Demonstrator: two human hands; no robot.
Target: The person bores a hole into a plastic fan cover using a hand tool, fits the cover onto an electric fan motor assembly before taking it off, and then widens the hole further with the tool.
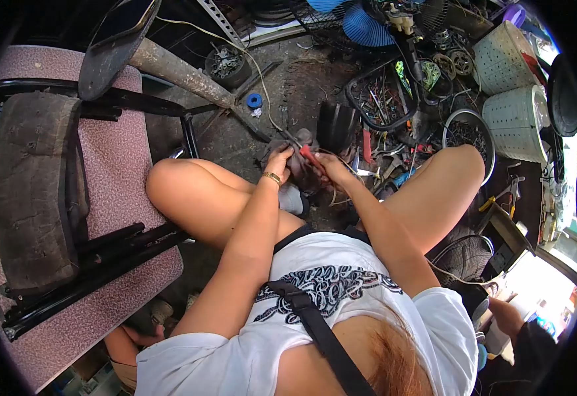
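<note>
As right hand (333,169) grips, slim red handle (310,157)

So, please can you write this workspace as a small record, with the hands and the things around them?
left hand: on the dark bundle
right hand: holding the red-handled tool
ahead: blue fan blades
ahead, left: blue roll on the floor
far left: pink speckled cushion
far right: white perforated tubs
unclear: what the bundle is
</note>
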